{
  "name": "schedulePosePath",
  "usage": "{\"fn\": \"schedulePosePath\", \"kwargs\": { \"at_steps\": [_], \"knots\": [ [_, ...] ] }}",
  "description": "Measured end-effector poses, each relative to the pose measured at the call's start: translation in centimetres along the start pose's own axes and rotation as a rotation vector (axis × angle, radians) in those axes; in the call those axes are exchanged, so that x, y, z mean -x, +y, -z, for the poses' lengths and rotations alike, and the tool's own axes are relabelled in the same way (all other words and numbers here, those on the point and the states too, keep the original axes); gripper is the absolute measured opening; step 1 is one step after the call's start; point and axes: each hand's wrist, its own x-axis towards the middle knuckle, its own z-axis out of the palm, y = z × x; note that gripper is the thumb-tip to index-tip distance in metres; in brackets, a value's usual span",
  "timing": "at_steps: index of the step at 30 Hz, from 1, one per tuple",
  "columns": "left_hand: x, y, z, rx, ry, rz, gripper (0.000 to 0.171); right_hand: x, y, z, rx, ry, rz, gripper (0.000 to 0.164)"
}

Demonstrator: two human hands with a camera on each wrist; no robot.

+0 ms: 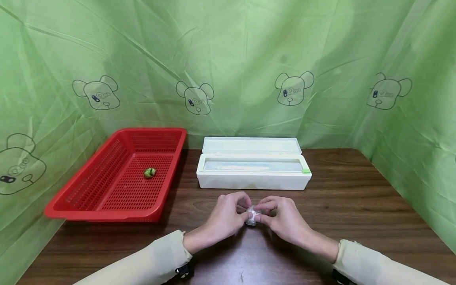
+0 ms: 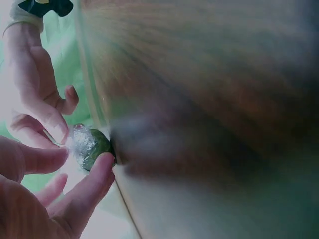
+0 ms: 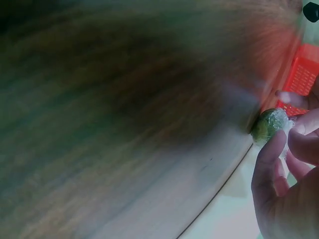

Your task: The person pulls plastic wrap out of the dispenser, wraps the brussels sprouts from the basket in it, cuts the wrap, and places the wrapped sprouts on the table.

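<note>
A small round green item in clear cling film sits low over the table, close in front of the person. The left hand pinches it from the left between thumb and fingers. From the other side, the right hand pinches the film with thumb and fingertips. Crinkled film gathers on top of the green item in the left wrist view, while its darker green side shows lower down. The right wrist view also shows the wrapped item between the fingers. Its exact kind is unclear under the film.
A white cling film box stands behind the hands, lid raised, with a roll inside and a green slider at its right end. To the left, a red plastic basket holds a small green item. Green curtains enclose the wooden table.
</note>
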Motion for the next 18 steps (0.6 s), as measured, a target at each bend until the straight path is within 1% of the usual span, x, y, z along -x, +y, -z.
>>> {"fn": "schedulePosePath", "kwargs": {
  "at_steps": [2,4,9,11,14,18],
  "knots": [
    [0.14,0.06,0.13,-0.014,-0.007,-0.009,0.015,0.0,0.06,-0.03,0.006,0.0,0.0,0.015],
    [0.27,0.11,0.33,-0.055,-0.012,-0.022,0.017,-0.03,0.12,-0.03,0.003,-0.005,-0.011,0.015],
    [0.37,-0.17,0.74,-0.131,-0.036,-0.085,0.016,-0.17,0.38,-0.16,-0.014,-0.027,-0.023,0.016],
    [0.33,-0.35,0.78,-0.136,-0.046,-0.098,0.014,-0.19,0.47,-0.24,-0.024,-0.035,-0.029,0.016],
    [0.26,-0.5,0.76,-0.13,-0.059,-0.099,0.012,-0.17,0.58,-0.33,-0.053,-0.045,-0.048,0.017],
    [0.09,-0.68,0.63,-0.114,-0.068,-0.105,0.01,-0.25,0.81,-0.44,-0.061,-0.035,-0.038,0.016]
  ]
}}
